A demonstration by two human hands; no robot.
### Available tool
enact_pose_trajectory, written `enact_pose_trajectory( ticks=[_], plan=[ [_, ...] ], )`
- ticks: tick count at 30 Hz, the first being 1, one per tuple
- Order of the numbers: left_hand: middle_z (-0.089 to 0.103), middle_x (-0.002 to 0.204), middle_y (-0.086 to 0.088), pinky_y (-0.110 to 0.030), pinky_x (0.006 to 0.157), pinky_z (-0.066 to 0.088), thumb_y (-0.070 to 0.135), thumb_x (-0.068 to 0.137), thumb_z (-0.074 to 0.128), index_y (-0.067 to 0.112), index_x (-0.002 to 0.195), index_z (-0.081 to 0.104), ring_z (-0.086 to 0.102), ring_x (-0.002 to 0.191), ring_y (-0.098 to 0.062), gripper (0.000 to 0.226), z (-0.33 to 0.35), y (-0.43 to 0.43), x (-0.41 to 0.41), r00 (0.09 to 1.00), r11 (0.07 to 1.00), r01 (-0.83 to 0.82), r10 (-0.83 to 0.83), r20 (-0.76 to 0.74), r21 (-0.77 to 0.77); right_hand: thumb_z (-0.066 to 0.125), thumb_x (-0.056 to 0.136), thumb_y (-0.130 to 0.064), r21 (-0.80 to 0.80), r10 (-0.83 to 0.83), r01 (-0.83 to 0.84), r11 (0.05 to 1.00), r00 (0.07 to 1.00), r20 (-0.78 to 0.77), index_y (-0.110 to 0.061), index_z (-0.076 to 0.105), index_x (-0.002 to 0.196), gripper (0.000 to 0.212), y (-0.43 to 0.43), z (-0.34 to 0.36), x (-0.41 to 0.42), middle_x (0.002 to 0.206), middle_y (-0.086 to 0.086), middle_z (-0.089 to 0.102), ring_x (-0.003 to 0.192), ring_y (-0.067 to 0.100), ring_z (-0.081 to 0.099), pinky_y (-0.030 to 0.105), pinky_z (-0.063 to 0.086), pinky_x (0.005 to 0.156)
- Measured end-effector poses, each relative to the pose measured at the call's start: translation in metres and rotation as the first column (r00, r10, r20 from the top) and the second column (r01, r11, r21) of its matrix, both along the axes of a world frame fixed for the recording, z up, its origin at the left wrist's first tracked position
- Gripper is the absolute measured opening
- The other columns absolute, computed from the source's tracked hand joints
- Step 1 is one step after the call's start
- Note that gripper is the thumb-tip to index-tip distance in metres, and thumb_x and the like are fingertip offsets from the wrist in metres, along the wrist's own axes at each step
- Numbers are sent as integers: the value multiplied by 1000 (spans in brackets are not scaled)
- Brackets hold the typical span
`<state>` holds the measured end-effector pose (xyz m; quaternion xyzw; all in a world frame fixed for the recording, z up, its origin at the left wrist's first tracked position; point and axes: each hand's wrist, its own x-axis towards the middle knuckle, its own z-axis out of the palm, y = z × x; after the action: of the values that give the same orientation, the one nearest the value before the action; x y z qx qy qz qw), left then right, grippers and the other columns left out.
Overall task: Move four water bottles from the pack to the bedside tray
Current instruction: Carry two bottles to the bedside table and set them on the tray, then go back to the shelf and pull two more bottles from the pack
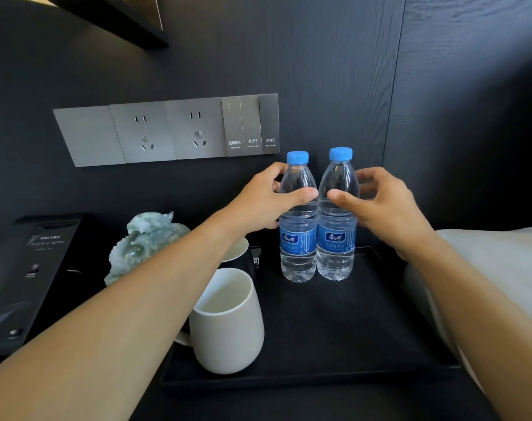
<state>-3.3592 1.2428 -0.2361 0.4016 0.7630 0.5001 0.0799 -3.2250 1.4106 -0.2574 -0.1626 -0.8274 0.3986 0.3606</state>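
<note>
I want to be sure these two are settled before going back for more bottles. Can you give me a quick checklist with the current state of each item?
1. Left bottle upright on the black tray: ok.
2. Right bottle upright beside it: ok.
3. Both blue caps on: ok.
4. Hands released: not ok; left hand and right hand are curled around the bottles' upper parts.
5. Tray room in front for two more bottles: ok.
6. White mug out of the left forearm's way: not ok, directly under it.

The far cup point(235, 249) is mostly hidden behind the left forearm; the switch labels point(252, 143) are too small to read.
</note>
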Motion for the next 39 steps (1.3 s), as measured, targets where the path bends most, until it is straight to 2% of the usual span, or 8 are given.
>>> enact_pose_trajectory(
  ticks=[7, 13, 18, 22, 25, 28, 31, 39],
  plan=[
    [68, 102, 15, -35, 75, 61, 59, 76, 81, 40, 110, 50, 69, 96, -8, 50, -2, 8, 2, 995, 997, -82, 83, -52, 8, 78, 82, -50, 10, 7, -7, 1000, 1000, 3, -17, 55, 133, 65, 0, 0, 0, 97, -15, 62, 98, 15, 69, 49, 61, 88],
    [69, 116, 6, -29, 65, 59, 57, 80, 80, 34, 120, 49, 70, 101, -13, 55, -3, 7, 4, 997, 997, -78, 78, -3, 1, 77, 85, -47, 18, 18, -18, 1000, 1000, -15, -16, 54, 135, 63, 0, -3, -2, 97, -16, 61, 94, 10, 66, 45, 61, 89],
    [67, 112, 11, -24, 63, 51, 60, 80, 77, 36, 121, 48, 67, 101, -12, 56, -1, 6, 8, 996, 996, -92, 92, -15, -11, 76, 85, -49, 50, 22, -20, 999, 999, -41, -17, 54, 136, 64, 4, -7, -5, 100, -17, 60, 86, -4, 60, 22, 55, 75],
    [57, 130, 0, -42, 90, 55, 68, 72, 77, 38, 134, 43, 59, 117, -21, 77, -6, 3, 22, 884, 928, -373, 349, -312, -19, 75, 85, -51, 7, 39, -39, 999, 998, -44, -18, 51, 141, 69, -3, -13, 5, 118, -7, 65, 99, 6, 67, 25, 56, 80],
    [56, 121, 4, -39, 93, 46, 55, 78, 75, 33, 129, 50, 54, 113, -17, 61, 11, 0, 52, 725, 881, -409, 472, -501, 238, 73, 89, -46, -81, -22, 15, 997, 996, -92, -21, 57, 136, 55, -14, 3, 26, 125, -3, 68, 109, 14, 68, 37, 57, 94],
    [60, 97, 15, -31, 84, 52, 41, 89, 61, 34, 102, 60, 60, 92, -8, 15, 49, 14, 108, 886, 919, -172, 302, -351, 355, 64, 87, -55, -207, -92, 58, 977, 983, -161, -31, 71, 106, 32, -18, 56, 69, 102, -8, 76, 95, 6, 71, 30, 58, 85],
    [68, 89, 16, -15, 72, 50, 38, 94, 56, 37, 93, 61, 67, 85, -8, 6, 126, 52, 183, 991, 953, 33, 8, -133, 300, 53, 91, -55, -280, -146, 106, 954, 981, -127, -28, 73, 95, 35, -9, 146, 133, 94, 2, 77, 93, 19, 73, 36, 58, 82],
    [71, 86, 15, -21, 75, 49, 26, 100, 57, 35, 85, 62, 67, 86, -8, 18, 477, 173, 302, 943, 940, 320, -328, 54, 120, 54, 83, -70, -262, -491, 491, 831, 868, 71, -42, 69, 98, 36, 54, 499, 333, 92, -14, 75, 87, -6, 68, 18, 48, 73]
  ],
)
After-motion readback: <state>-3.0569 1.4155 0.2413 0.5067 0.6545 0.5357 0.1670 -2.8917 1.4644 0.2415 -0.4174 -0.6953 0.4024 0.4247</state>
